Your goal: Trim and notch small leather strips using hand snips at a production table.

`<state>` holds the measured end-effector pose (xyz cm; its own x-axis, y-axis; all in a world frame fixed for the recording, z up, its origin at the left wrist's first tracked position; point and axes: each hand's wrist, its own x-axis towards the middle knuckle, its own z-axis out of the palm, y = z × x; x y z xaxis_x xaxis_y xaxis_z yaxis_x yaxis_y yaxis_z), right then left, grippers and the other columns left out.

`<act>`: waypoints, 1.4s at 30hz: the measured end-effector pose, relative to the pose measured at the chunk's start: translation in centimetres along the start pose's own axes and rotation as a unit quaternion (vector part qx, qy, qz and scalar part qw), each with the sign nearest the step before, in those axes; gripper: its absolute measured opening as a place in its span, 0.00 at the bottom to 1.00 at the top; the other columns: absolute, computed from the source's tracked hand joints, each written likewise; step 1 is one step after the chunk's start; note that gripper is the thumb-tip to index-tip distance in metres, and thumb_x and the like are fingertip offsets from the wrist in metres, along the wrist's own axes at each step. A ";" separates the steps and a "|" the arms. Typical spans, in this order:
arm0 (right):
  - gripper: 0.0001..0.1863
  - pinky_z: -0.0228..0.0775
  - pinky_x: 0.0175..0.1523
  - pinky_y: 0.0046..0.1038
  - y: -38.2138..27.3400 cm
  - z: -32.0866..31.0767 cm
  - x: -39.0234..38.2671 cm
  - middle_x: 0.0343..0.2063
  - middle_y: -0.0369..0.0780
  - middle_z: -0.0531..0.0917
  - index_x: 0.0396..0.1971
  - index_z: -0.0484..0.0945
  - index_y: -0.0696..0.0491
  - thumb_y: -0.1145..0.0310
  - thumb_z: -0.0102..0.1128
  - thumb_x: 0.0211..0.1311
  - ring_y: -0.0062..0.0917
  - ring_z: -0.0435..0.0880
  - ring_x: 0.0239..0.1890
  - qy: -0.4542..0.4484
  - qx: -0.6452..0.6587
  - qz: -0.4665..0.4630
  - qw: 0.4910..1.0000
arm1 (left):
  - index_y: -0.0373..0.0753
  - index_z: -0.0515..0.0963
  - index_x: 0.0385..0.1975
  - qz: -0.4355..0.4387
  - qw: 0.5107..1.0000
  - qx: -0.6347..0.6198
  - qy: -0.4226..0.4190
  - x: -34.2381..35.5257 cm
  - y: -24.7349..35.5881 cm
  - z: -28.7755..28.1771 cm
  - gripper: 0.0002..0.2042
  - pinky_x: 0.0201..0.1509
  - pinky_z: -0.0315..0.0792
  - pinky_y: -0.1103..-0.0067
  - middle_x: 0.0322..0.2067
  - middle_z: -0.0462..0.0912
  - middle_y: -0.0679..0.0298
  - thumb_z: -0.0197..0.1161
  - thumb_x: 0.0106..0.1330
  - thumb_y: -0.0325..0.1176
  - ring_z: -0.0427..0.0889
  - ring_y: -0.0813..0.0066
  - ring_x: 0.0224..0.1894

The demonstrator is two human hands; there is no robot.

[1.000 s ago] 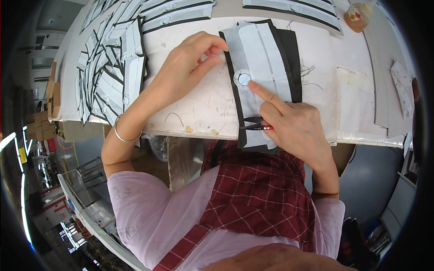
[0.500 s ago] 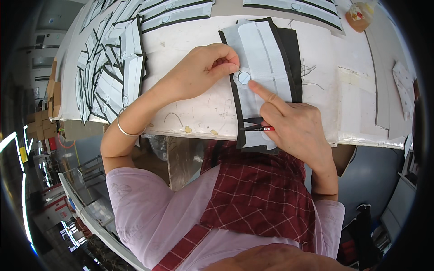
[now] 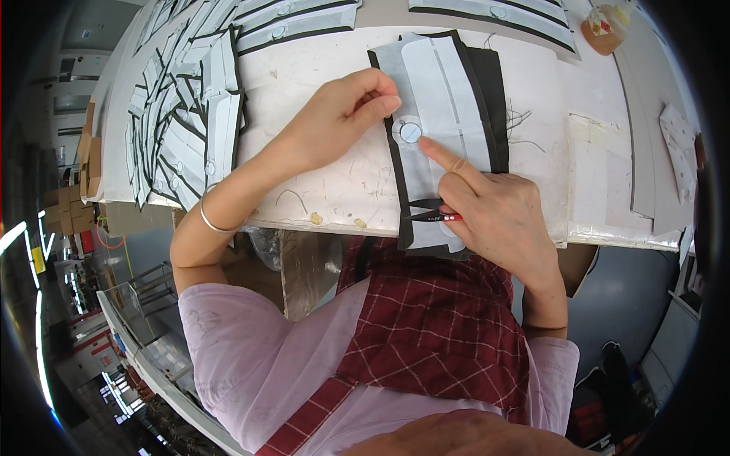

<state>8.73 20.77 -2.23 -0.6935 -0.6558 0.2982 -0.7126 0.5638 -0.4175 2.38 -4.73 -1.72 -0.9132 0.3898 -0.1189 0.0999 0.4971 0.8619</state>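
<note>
A pale blue-grey fabric panel (image 3: 433,83) with black edging lies over a black piece (image 3: 496,114) on the white table. On its left part sits a small round disc (image 3: 411,133). My left hand (image 3: 346,114) is closed in a pinch at the panel's left edge, just above the disc; whatever lies between thumb and finger is too small to make out. My right hand (image 3: 487,201) keeps a pair of small thread snips (image 3: 433,216) in its curled fingers, blades apart and pointing left. Its index finger is stretched out, the tip pressing the panel beside the disc.
Many similar black-edged panels (image 3: 186,114) are heaped at the left of the table, with more strips (image 3: 296,23) along the back. A container of amber liquid (image 3: 604,29) stands at the back right. Loose dark threads (image 3: 518,120) lie right of the panel.
My left hand has risen slightly away from the disc, still pinched. The right hand, the snips and the panel have stayed about where they were.
</note>
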 end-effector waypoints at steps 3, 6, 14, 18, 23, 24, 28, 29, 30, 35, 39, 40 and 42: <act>0.12 0.76 0.26 0.24 0.0 0.0 0.0 0.58 0.36 0.82 0.25 0.71 0.52 0.70 0.68 0.46 0.23 0.81 0.18 0.001 0.000 0.001 1.000 | 0.35 0.76 0.36 0.106 0.988 0.111 -0.014 -0.5 1.2 0.8 0.05 0.36 0.68 0.82 0.31 0.74 0.69 0.64 0.70 0.29 0.70 0.83 0.32; 0.12 0.76 0.26 0.24 0.0 0.0 0.0 0.58 0.36 0.82 0.25 0.71 0.52 0.70 0.68 0.46 0.23 0.81 0.18 0.001 0.002 0.004 1.000 | 0.36 0.76 0.36 0.080 0.990 0.117 -0.002 -0.3 0.8 0.8 0.05 0.35 0.66 0.84 0.30 0.72 0.71 0.64 0.70 0.30 0.68 0.85 0.32; 0.14 0.72 0.25 0.25 0.0 0.3 0.0 0.60 0.34 0.81 0.22 0.68 0.52 0.72 0.68 0.43 0.23 0.80 0.18 0.018 0.014 0.010 1.000 | 0.37 0.76 0.39 0.063 0.993 0.101 0.006 -0.4 1.2 0.5 0.06 0.36 0.65 0.85 0.30 0.73 0.73 0.61 0.73 0.32 0.67 0.85 0.32; 0.14 0.72 0.25 0.25 -0.1 0.2 0.0 0.60 0.34 0.81 0.22 0.68 0.52 0.72 0.68 0.43 0.23 0.80 0.18 0.013 0.011 0.009 1.000 | 0.38 0.77 0.40 0.029 0.998 0.057 -0.025 0.2 0.0 -0.3 0.07 0.39 0.64 0.86 0.32 0.74 0.75 0.59 0.75 0.35 0.67 0.86 0.33; 0.12 0.76 0.26 0.24 0.1 0.0 0.0 0.58 0.37 0.82 0.25 0.71 0.52 0.69 0.69 0.45 0.23 0.82 0.18 0.003 0.003 -0.002 1.000 | 0.37 0.77 0.39 -0.024 0.997 -0.075 0.023 0.3 0.4 -0.4 0.07 0.38 0.64 0.86 0.32 0.74 0.75 0.61 0.74 0.34 0.67 0.87 0.34; 0.12 0.76 0.26 0.24 0.1 0.0 0.0 0.58 0.37 0.82 0.24 0.71 0.52 0.69 0.69 0.45 0.23 0.81 0.18 0.001 0.006 -0.002 1.000 | 0.37 0.77 0.39 -0.025 0.997 -0.075 0.024 0.3 0.6 -0.2 0.07 0.38 0.64 0.86 0.32 0.74 0.75 0.61 0.74 0.34 0.67 0.87 0.34; 0.13 0.76 0.26 0.24 0.0 0.0 0.0 0.58 0.37 0.82 0.25 0.71 0.52 0.69 0.69 0.45 0.22 0.81 0.18 -0.003 -0.001 -0.001 1.000 | 0.36 0.77 0.36 0.021 0.995 0.091 -0.023 0.1 1.0 0.1 0.06 0.34 0.64 0.86 0.30 0.75 0.76 0.63 0.72 0.32 0.67 0.87 0.31; 0.13 0.76 0.26 0.24 0.1 0.0 0.0 0.58 0.37 0.82 0.25 0.71 0.52 0.69 0.69 0.45 0.22 0.81 0.18 -0.003 0.000 -0.002 1.000 | 0.36 0.77 0.35 -0.004 0.998 0.066 -0.012 0.0 1.0 0.0 0.06 0.33 0.64 0.86 0.29 0.75 0.76 0.63 0.71 0.31 0.67 0.87 0.30; 0.13 0.75 0.26 0.24 0.1 0.0 0.0 0.58 0.37 0.82 0.25 0.71 0.52 0.68 0.69 0.45 0.22 0.81 0.18 -0.002 0.003 -0.004 1.000 | 0.36 0.77 0.35 -0.005 0.998 0.066 -0.011 -0.1 0.5 -0.5 0.06 0.33 0.64 0.86 0.29 0.75 0.76 0.63 0.71 0.31 0.67 0.87 0.30; 0.13 0.75 0.26 0.24 0.1 0.0 0.1 0.58 0.37 0.81 0.25 0.71 0.51 0.68 0.70 0.45 0.23 0.81 0.18 -0.009 -0.001 -0.002 1.000 | 0.34 0.77 0.36 -0.063 0.969 0.238 0.014 -1.9 0.1 -4.3 0.07 0.33 0.65 0.84 0.26 0.75 0.70 0.64 0.69 0.31 0.67 0.84 0.27; 0.14 0.74 0.25 0.24 0.0 -0.1 0.1 0.58 0.36 0.81 0.25 0.71 0.51 0.68 0.70 0.44 0.22 0.81 0.18 -0.006 -0.001 -0.002 1.000 | 0.35 0.78 0.40 0.089 0.961 0.255 0.064 -2.5 0.0 -3.8 0.09 0.38 0.67 0.82 0.36 0.79 0.66 0.67 0.66 0.31 0.73 0.79 0.36; 0.14 0.74 0.25 0.24 0.0 -0.1 0.1 0.58 0.35 0.81 0.25 0.71 0.51 0.68 0.71 0.43 0.22 0.81 0.19 -0.003 -0.003 -0.002 1.000 | 0.35 0.78 0.40 0.088 0.961 0.254 0.065 -2.4 0.1 -3.4 0.09 0.38 0.67 0.82 0.36 0.79 0.66 0.67 0.66 0.31 0.73 0.79 0.36; 0.14 0.74 0.25 0.24 0.0 -0.1 0.2 0.58 0.35 0.81 0.25 0.71 0.51 0.69 0.71 0.43 0.22 0.81 0.19 -0.005 0.001 -0.001 1.000 | 0.36 0.79 0.41 0.202 0.957 0.208 0.021 -1.5 0.2 -2.2 0.08 0.40 0.68 0.81 0.38 0.78 0.65 0.68 0.65 0.30 0.74 0.77 0.39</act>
<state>8.60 20.71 -2.14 -0.6907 -0.6623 0.2905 -0.7142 0.5616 -0.4178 2.92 -6.95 -0.27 -0.7806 0.5887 0.2099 0.5891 0.5810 0.5617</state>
